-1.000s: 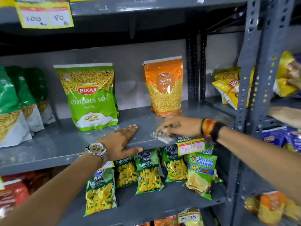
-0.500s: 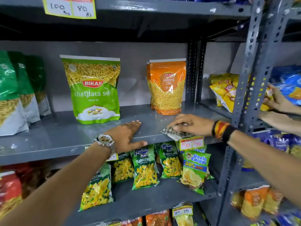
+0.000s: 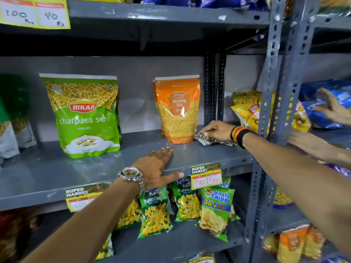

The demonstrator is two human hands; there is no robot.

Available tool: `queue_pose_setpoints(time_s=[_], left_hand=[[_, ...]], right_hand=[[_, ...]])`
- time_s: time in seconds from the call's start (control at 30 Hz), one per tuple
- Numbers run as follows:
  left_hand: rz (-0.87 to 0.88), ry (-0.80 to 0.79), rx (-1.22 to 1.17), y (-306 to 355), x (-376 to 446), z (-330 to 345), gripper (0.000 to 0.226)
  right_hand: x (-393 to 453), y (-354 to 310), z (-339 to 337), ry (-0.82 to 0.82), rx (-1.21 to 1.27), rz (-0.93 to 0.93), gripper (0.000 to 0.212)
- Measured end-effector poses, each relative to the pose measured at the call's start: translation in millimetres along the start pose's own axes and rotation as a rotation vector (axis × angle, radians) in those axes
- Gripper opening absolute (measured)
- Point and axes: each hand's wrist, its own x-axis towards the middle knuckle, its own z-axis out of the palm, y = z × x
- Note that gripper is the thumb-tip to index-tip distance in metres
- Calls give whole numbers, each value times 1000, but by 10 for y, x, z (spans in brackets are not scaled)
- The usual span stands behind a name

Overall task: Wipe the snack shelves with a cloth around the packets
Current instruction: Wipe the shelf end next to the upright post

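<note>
A grey metal shelf [image 3: 47, 173] carries a green Bikaji sev packet [image 3: 85, 118] and an orange Moong Dal packet [image 3: 178, 111], both upright. My right hand [image 3: 216, 130] presses a patterned cloth [image 3: 209, 139] onto the shelf just right of the orange packet's base. My left hand [image 3: 155, 166] lies flat and open on the shelf's front edge, thumb over the lip, a watch on its wrist.
Green packets [image 3: 11, 118] stand at the far left. Small puffcorn and chips packets [image 3: 190, 204] lean on the shelf below, behind price tags [image 3: 206, 175]. A perforated steel upright [image 3: 271, 92] is at the right; beyond it another person's hands [image 3: 334, 111] handle yellow and blue packets.
My right hand has slid the cloth from the shelf's front edge back and to the right, beside the orange packet. My left hand has stayed flat on the front edge.
</note>
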Motion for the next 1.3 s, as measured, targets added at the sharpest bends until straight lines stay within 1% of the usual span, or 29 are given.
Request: queue_pose_setpoints(time_s=[0.03,0.13,0.2,0.3,0.4,0.47,0.5,0.53,0.6,0.67,0.73,0.9,0.97,1.07,1.17,1.23,1.3], left_hand=[[0,0,6,-5,34,22,108],[6,15,5,-17,68,52,125],[18,20,6,-18,62,49,128],[43,27,-1,2,25,34,125],[55,33,-15,10,-2,39,114],[55,31,-19,-6,10,50,109],[57,25,-14,-16,25,57,109],[58,19,-7,-26,44,56,108],[65,15,13,-32,105,49,108],[76,21,25,5,188,37,110],[86,28,16,83,261,27,111],[110,2,-1,172,307,71,97],[111,1,-14,162,312,76,96],[104,11,-41,152,330,75,98],[99,21,-44,154,327,87,103],[95,41,-54,157,311,96,104],[94,56,-60,157,315,112,103]], right_hand=[[77,67,33,-12,-14,11,27],[192,253,172,-12,12,19,30],[151,259,217,-13,35,-3,32],[-158,121,216,-45,47,-51,29],[-724,-32,202,-140,60,-164,25],[-1030,-101,111,-195,118,-156,26],[-1091,-108,44,-177,163,-124,26],[-1103,-111,-31,-121,220,-94,25],[-967,-94,-162,65,310,-43,26],[-717,-105,-216,210,323,-3,28],[-413,-49,-200,280,300,49,27],[250,333,-74,413,305,218,21],[435,455,-49,429,264,267,24],[759,667,-12,387,164,322,30],[1124,976,-8,354,101,374,29],[1368,1161,39,280,56,419,34],[1592,1234,98,199,-14,413,41]])
